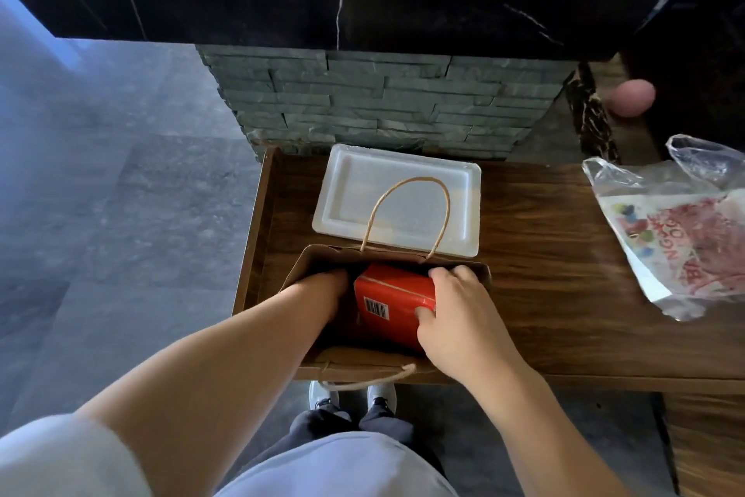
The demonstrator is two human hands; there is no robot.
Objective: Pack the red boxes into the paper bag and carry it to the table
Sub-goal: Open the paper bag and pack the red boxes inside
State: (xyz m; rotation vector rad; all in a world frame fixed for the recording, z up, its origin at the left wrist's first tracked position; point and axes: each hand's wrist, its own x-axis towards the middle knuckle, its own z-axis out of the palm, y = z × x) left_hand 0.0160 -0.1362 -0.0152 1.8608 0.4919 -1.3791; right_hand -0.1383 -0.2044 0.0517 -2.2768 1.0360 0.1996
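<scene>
A brown paper bag (pixel 363 365) with twine handles stands open at the near left end of a wooden bench (pixel 564 275). A red box (pixel 393 303) with a white barcode label sits tilted in the bag's mouth. My right hand (pixel 455 315) grips the box's right side, thumb on its top face. My left hand (pixel 322 291) reaches down inside the bag to the left of the box, its fingers hidden in the dark interior. I cannot tell whether other boxes lie below.
A white foam tray (pixel 399 170) lies on the bench just behind the bag. A clear plastic bag (pixel 685 238) with red print lies at the bench's right end. A stone-clad counter base (pixel 383 101) rises behind. Grey tiled floor (pixel 121 194) spreads to the left.
</scene>
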